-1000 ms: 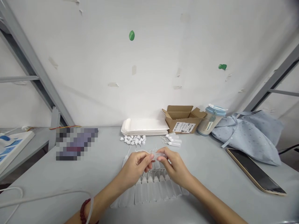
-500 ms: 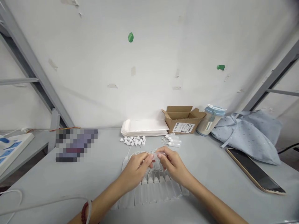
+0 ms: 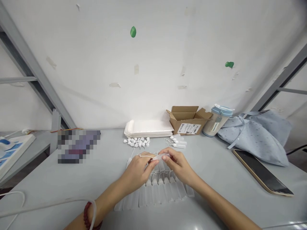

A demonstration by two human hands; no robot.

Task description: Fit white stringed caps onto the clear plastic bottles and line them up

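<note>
Between my two hands lies a small translucent plastic bottle (image 3: pixel 160 157), held nearly level, with a thin white bent tip over the left fingers. My left hand (image 3: pixel 136 170) grips its tip end, fingers closed. The body is pinched by my right hand (image 3: pixel 177 163) between thumb and fingers. Beneath both hands, a row of similar translucent bottles (image 3: pixel 157 194) lies on the table, white caps and thin curled tips pointing away from me. My hands partly hide a further group behind it. Farther back are a pile of small white caps (image 3: pixel 137 141) and several loose bottles (image 3: pixel 179 144).
Against the wall stand a stack of white padded envelopes (image 3: pixel 149 128), an open cardboard box (image 3: pixel 189 123) and a lidded cup (image 3: pixel 217 123). A blue cloth bag (image 3: pixel 254 135) and a phone (image 3: pixel 262 172) lie right. A white cable (image 3: pixel 55 203) crosses near my left wrist.
The bottle between my hands now shows more fully, with its thin tip visible over my left hand. My left hand has shifted slightly and turned. The view has tilted a little.
</note>
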